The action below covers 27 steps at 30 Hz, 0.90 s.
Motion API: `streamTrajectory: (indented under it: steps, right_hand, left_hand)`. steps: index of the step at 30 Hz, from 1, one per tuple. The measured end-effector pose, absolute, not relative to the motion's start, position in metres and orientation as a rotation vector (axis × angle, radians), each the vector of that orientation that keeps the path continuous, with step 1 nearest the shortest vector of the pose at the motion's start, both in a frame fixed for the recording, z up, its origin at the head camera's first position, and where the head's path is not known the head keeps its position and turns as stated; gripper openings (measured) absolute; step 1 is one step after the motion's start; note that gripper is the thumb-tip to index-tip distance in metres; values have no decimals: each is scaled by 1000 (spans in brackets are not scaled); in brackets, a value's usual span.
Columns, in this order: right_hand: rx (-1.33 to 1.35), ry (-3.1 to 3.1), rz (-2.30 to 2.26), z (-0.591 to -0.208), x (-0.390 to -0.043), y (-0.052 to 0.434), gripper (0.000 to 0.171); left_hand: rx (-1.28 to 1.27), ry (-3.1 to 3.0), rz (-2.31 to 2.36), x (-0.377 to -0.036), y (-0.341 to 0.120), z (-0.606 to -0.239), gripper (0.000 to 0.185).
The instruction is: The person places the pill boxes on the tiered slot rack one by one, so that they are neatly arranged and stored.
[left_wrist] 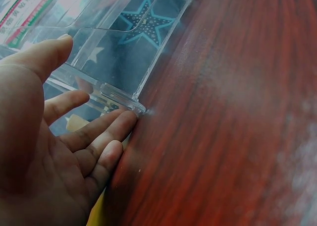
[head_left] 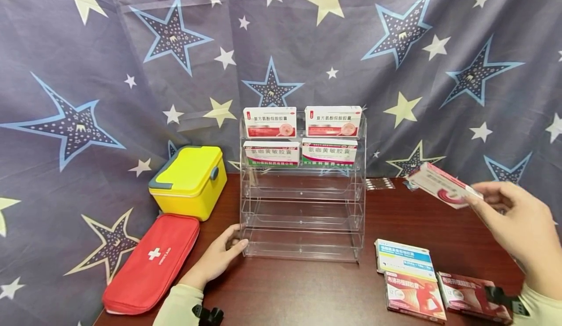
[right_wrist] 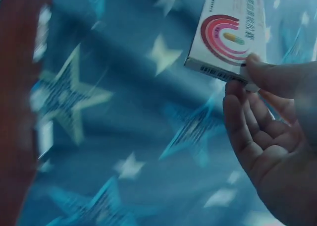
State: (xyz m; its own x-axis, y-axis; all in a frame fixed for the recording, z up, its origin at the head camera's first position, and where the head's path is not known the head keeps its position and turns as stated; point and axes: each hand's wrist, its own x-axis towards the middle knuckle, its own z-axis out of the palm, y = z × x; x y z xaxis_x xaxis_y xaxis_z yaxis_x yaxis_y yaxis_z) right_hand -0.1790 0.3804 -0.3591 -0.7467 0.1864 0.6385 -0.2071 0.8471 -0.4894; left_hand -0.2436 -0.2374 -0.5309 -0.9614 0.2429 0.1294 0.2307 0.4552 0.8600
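My right hand (head_left: 518, 223) pinches a white and pink medicine box (head_left: 445, 187) at one end, thumb on its printed face, held up over the right side of the table. The right wrist view shows a red-pink arc and a capsule picture on this box (right_wrist: 225, 35). My left hand (head_left: 221, 253) touches the lower left side of a clear tiered display stand (head_left: 300, 213). In the left wrist view, its loosely extended fingertips (left_wrist: 130, 118) rest at the stand's bottom corner, thumb apart. Two white and red boxes (head_left: 270, 122) fill the top tier; two white and green boxes (head_left: 329, 153) stand below.
A blue and white box (head_left: 404, 256) and two red boxes (head_left: 414, 296) lie at front right. At left are a yellow lidded case (head_left: 189, 179) and a red first-aid pouch (head_left: 151, 265). Blister packs (head_left: 379, 184) lie behind, near the star-patterned curtain (head_left: 298, 38).
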Motion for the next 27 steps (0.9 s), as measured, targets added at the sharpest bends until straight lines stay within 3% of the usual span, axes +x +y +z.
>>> streamTrajectory:
  steps: [7, 14, 27]
  right_hand:
    - [411, -2078, 733, -321, -216, 304, 25]
    - [680, -2080, 806, -318, -254, 231, 21]
    - [691, -2282, 823, -345, -293, 147, 16]
  left_hand:
    - [445, 2667, 1581, -244, -238, -531, 50]
    - [470, 2672, 1592, -243, -237, -530, 49]
    - [475, 2659, 1619, -242, -236, -531, 48]
